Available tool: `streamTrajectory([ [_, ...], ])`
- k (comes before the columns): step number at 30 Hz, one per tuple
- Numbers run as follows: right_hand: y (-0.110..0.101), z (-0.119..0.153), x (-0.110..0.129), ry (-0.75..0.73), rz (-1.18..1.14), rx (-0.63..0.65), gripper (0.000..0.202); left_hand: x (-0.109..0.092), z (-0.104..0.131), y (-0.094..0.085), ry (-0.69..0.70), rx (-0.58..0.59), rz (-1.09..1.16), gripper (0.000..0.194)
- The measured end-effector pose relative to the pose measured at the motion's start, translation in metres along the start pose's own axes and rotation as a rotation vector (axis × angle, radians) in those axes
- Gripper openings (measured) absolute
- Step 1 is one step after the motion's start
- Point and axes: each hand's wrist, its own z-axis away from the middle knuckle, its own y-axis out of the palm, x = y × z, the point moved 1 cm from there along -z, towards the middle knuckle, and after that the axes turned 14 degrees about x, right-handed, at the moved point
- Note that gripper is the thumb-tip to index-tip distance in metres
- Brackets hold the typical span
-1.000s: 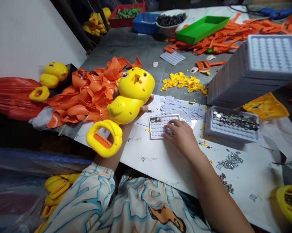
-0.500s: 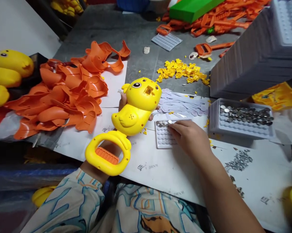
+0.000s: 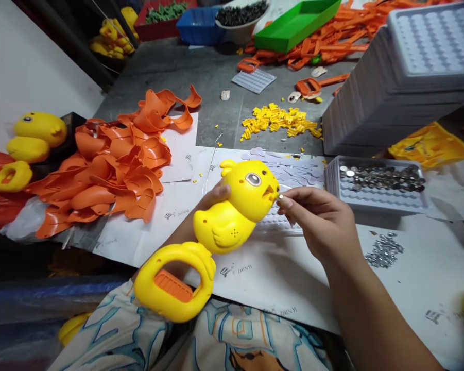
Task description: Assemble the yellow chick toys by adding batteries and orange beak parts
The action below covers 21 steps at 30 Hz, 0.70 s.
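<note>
A yellow plastic duck toy with a ring handle and orange grip inserts is tilted in front of me. My left hand is wrapped round it from behind, most of its fingers hidden. At the beak, which has an opening in it, my right hand pinches a small silvery button cell between thumb and forefinger. The cell is largely covered by the fingertips. Behind the duck and my right hand, a white dimpled tray lies partly hidden on the paper.
Orange curved shells pile up at left beside another duck toy. Small yellow parts lie ahead. At right stand a tray of button cells, a tall tray stack and loose screws.
My right hand has lifted from the dimpled tray to the duck's beak with a button cell. The duck has come lower and turned, its beak now toward my right hand.
</note>
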Motion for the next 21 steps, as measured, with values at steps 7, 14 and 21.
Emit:
streamTrajectory([
  [7,-0.004,0.000,0.004,0.100,0.050,0.010,0.016,0.009,-0.013,-0.002,0.010,0.112,-0.009,0.079],
  [14,0.000,0.000,0.005,0.319,-0.051,-0.060,0.032,0.010,-0.015,0.002,0.024,0.070,-0.051,0.078],
  [21,-0.008,-0.007,-0.011,-0.053,0.698,0.011,0.018,-0.013,-0.003,-0.008,0.149,0.062,0.000,0.069],
])
